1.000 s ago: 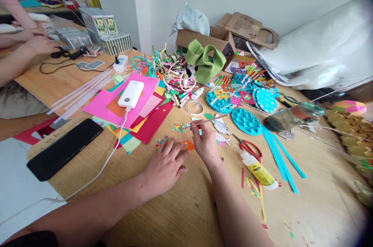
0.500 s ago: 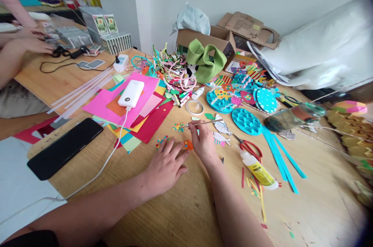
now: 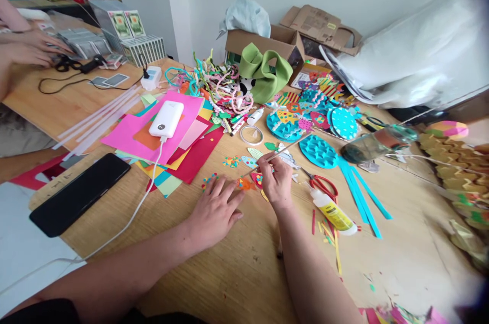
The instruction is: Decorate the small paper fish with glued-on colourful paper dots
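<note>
As the left hand (image 3: pixel 216 208) lies spread on the counter (image 3: pixel 229 269) beside an orange paper fish (image 3: pixel 247 184), the right hand (image 3: pixel 276 180) pinches a thin stick (image 3: pixel 292 146) near it, apparently for detail work whose next move needs steadiness.

A black sleeve (image 3: pixel 48 309) ends above the left forearm (image 3: pixel 130 263), bare down to the fingers (image 3: pixel 228 192).

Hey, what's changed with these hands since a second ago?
The right hand has moved rightward, still gripping the thin stick; the stick's tip went from beside the dotted pieces to the orange cutout. A red cutout is now uncovered. The left hand stayed resting beside the orange cutout. Nothing was let go.
</note>
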A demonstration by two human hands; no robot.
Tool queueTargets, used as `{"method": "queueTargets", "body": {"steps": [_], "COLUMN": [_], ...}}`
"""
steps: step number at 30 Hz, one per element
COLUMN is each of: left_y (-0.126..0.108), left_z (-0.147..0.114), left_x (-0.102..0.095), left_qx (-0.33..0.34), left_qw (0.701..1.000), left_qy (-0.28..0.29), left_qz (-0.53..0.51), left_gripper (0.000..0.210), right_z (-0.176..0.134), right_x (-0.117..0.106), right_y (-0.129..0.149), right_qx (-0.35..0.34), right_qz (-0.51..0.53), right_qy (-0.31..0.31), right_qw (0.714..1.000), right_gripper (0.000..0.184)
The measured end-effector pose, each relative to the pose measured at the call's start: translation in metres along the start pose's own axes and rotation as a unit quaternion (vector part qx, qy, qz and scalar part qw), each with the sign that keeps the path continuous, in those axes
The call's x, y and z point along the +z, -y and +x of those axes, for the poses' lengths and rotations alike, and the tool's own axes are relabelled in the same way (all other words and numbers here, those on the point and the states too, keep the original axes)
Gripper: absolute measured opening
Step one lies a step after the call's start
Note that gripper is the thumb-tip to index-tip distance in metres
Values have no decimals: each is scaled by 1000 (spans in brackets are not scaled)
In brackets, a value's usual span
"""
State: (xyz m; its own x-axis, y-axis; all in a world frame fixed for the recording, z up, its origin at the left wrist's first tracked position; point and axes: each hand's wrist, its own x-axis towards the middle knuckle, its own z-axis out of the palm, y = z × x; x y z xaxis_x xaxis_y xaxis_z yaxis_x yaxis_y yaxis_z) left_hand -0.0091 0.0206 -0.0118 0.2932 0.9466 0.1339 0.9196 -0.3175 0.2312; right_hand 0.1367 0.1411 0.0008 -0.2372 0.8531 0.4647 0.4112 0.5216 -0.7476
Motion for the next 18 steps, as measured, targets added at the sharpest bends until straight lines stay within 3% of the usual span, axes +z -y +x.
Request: {"method": "queueTargets", "body": {"steps": [4,8,11,14,18], "left_y": [1,2,2,1,1], "left_z": [0,1,1,0,0], "left_x": [0,0,1,3,4], "left_qx": [5,9,10,12,10], "left_qw": [1000,1000,1000,1000,1000], "left_qy": [1,1,-1,-6,-15], "left_qz": [-3,-4,-1,5,12], "left_gripper": [44,44,44,45,47], "right_z": [0,-7,-19,-31,-37], "right_x": [-6,-11,-12,-9,-5], "right_y": [2,7,8,5,1], "right_qx": [5,-52,-94,-91,-111], "right_qz": [5,-35,-44,-39,-42], "right_qy": [6,11,-18,-59,-49], "right_qw": [1000,998,994,993,992], "right_gripper": [26,22,22,21,18]}}
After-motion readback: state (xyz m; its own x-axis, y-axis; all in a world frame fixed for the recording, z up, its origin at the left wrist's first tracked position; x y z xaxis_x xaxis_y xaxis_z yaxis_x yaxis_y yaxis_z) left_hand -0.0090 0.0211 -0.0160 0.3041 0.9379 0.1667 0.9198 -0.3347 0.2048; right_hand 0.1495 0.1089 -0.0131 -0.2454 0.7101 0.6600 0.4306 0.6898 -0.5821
